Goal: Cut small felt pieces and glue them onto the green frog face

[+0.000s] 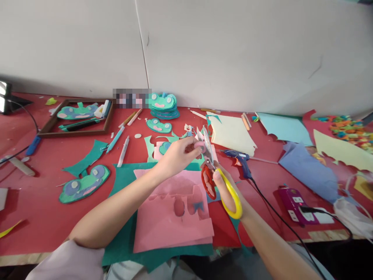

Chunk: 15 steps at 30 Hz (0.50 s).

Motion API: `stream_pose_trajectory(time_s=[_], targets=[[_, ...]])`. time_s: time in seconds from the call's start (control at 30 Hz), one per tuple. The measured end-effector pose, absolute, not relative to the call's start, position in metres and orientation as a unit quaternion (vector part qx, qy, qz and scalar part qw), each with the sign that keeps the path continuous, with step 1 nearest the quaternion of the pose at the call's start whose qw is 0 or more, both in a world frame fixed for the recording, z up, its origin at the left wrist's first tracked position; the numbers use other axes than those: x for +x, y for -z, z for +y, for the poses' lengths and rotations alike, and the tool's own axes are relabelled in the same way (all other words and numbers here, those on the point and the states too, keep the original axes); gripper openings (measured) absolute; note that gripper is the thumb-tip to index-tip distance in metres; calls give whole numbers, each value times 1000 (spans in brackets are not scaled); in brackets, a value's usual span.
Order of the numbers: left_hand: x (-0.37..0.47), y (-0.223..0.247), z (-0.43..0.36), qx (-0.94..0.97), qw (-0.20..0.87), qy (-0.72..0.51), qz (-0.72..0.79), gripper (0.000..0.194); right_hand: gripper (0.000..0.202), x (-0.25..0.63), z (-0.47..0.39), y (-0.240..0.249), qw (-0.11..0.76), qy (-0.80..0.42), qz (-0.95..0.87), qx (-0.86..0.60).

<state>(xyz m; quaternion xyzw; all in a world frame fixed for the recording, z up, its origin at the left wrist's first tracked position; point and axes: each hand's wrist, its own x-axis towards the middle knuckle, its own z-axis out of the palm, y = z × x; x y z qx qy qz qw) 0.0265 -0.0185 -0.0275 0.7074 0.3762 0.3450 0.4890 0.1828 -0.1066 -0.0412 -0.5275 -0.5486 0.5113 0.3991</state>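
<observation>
My left hand pinches a small pink felt piece between thumb and fingers. The scissors, with one yellow and one red handle, are in my right hand, thumb through the yellow loop. Their blades are apart and point away from me, right beside the pink piece; whether they touch it I cannot tell. Beneath my hands lies a pink felt sheet with cut-out holes, on top of a larger teal felt sheet. Teal and pale scraps lie just beyond my left hand.
Left lies a frog-face felt piece; farther back are a wooden frame and stacked frog faces. On the right are a glue gun with its cord, a purple power strip and coloured felt sheets. A wall stands behind.
</observation>
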Motion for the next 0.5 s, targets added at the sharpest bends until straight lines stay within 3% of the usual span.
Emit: stream_pose_trajectory(time_s=[0.5], targets=[[25,26,-18,709,487,-361,361,19,54,186,-101,55,415,-542,-532,-502]])
